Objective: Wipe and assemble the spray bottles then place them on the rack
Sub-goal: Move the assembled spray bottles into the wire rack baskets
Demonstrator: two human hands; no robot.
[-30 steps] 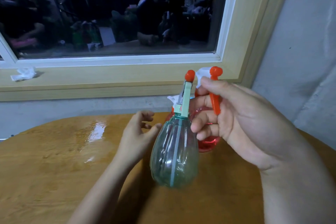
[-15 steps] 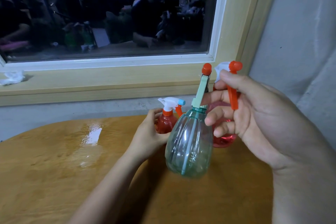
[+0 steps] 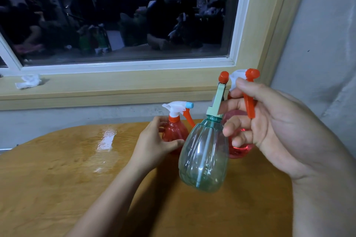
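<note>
Dark window glass fills the background, and on the pale window sill (image 3: 115,82), at the far left, lies a crumpled tissue (image 3: 28,81). Below it, the wooden table (image 3: 57,169) shows a shiny patch on its left half that looks wet.

Near the middle, the left hand (image 3: 154,146) reaches forward and curls its fingers and thumb round the belly of a small red bottle (image 3: 176,131). This bottle stands upright on the table, with its white spray head on. Just to the right, a green bottle (image 3: 204,159) hangs tilted above the table, its pale green spray head also in place. The right hand (image 3: 279,125) carries it. Its fingers are bent closed, and they seem to pinch the head of the green bottle together with the neck of a larger red bottle (image 3: 238,150) behind it. The orange trigger of that bottle passes between the fingers. I cannot tell if the larger red bottle rests on the table or is lifted too.

As I judge it, the assembling is finished for all three bottles, because each one has its head on. Whether they are wiped I cannot say, and no cloth is in either hand. What is left seems to be the last step, placing them on the rack, but no rack is visible in this view.
</note>
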